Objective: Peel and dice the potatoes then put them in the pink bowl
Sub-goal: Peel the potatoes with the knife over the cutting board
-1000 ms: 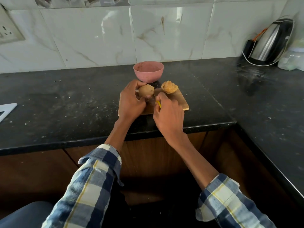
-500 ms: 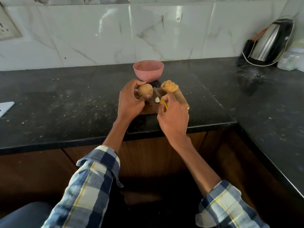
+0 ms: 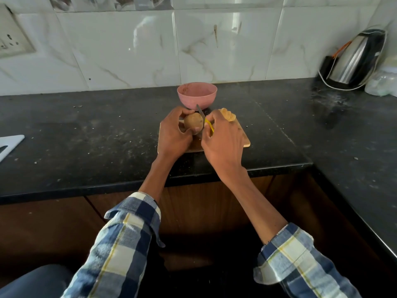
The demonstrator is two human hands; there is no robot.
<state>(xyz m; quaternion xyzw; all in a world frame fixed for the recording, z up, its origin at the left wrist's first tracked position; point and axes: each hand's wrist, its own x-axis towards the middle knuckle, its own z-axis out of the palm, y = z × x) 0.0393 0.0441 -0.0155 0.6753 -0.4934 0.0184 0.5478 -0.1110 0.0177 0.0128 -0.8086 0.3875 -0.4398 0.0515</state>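
Over cutting board [image 3: 243,138]: left hand [image 3: 171,136] grips potato [image 3: 193,123]; right hand [image 3: 222,140] pinches knife [image 3: 204,119]. Best peeling: shallow strokes, blade away from thumb, potato turned steadily.

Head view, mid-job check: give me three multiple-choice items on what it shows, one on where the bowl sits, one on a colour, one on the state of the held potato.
1. Where is the pink bowl?
A. On the counter beyond the cutting board
B. On the board
C. In the left hand

2. What colour is the handle of the knife in the right hand?
A. Red
B. Yellow
C. Black

3. The potato in the left hand is:
A. Diced
B. Halved
C. Whole, skin showing

Answers:
1 A, the bowl stands on the dark counter behind the board.
2 B, a yellow strip shows at the fingers.
3 C, it is round, brown and uncut.
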